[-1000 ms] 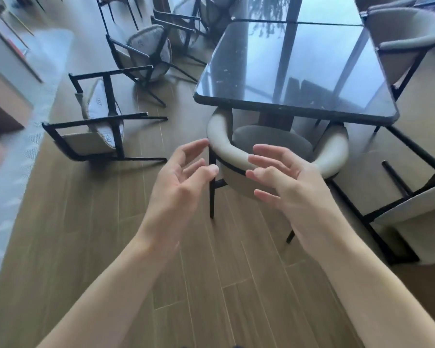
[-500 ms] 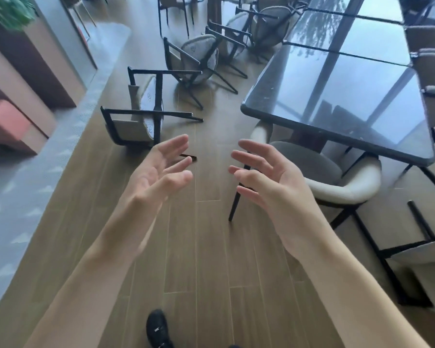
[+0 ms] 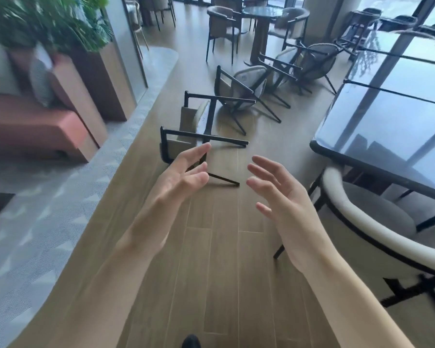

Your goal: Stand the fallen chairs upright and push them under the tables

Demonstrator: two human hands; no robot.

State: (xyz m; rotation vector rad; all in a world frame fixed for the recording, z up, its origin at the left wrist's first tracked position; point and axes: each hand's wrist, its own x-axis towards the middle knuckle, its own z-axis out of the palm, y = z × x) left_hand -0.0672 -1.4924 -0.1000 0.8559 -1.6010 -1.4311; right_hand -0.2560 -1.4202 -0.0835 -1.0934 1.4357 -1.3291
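Hands reach forward, left hand (image 3: 178,177) and right hand (image 3: 284,199) palms facing, fingers spread, empty, above fallen chair (image 3: 194,126)

3 fallen chairs lie in a row on the wood floor: the nearest chair (image 3: 186,136) on its side, black legs pointing right; a second chair (image 3: 244,94) tipped just beyond; a third chair (image 3: 312,64) farther on. An upright cream-backed chair (image 3: 377,222) sits tucked under the dark glossy table (image 3: 387,126).

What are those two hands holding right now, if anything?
Nothing. The left hand and right hand are both open and empty, held out above the floor toward the nearest fallen chair, which neither touches.
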